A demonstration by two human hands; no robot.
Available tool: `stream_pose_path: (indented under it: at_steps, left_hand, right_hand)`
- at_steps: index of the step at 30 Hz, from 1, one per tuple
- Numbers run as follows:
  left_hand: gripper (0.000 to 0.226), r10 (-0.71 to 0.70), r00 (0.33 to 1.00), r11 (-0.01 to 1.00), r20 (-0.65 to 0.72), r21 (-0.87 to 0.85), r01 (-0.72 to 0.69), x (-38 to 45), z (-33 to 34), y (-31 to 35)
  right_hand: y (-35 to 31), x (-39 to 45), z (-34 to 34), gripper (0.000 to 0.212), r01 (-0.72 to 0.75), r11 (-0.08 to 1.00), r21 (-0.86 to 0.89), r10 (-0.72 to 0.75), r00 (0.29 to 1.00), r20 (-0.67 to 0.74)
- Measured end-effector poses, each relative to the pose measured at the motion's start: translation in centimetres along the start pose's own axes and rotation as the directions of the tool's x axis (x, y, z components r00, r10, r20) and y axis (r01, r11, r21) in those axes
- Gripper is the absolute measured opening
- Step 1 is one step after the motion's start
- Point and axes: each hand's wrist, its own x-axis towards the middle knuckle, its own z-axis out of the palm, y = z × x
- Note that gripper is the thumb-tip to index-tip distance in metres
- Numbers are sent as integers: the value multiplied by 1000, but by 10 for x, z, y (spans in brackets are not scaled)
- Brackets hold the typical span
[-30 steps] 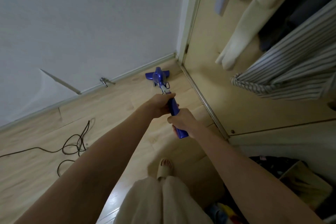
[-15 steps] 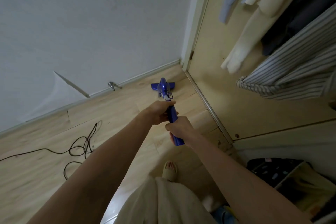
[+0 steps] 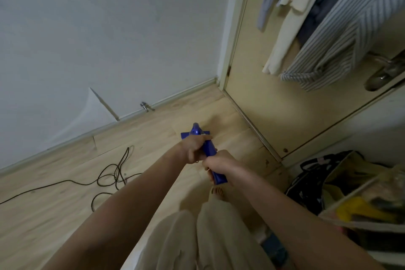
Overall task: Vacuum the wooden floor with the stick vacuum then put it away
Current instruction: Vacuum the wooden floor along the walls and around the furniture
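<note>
Most of the vacuum (image 3: 209, 150) was hidden: its shaft ran behind both hands, and only the blue head's edges showed past the knuckles, down on the floor (image 3: 54, 199) near the door (image 3: 274, 94). The right-hand shelf clutter was blurred. Both arms reached forward, nearly straight. The left hand (image 3: 192, 149) gripped the handle higher up, fingers wrapped round it; the right hand (image 3: 217, 163) clenched round it just below. A cord (image 3: 114, 173) lay coiled to the left.
</note>
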Motion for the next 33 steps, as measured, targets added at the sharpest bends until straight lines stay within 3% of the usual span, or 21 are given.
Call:
stream_pose_path:
  at_steps: [4,7,15,20,25,33]
  left_hand:
    - [25,-44,999,998,18,54,43,-31,-13,-22]
    - [29,-83,996,989,40,126,77,-49,-20,-35]
    - [43,-17,999,998,51,69,14,-57,-37,-76]
    - [41,1,999,1000,45,21,-2,-53,-36,-65]
    - [49,46,999,999,24,-26,-46,-30,-38,-44]
    - [34,55,998,998,-40,-27,-56,28,-32,25]
  right_hand:
    - [7,-36,19,23,-35,997,-63,34,999,-21]
    - [12,-59,26,24,-55,998,-29,54,998,-14]
    - [55,-59,61,21,-7,1000,8,8,998,-65]
    - [51,-38,68,31,-5,998,63,10,997,-81]
    - [32,-12,57,20,-27,997,73,32,997,-70]
    - [-20,60,17,18,4,1000,14,-4,1000,-3]
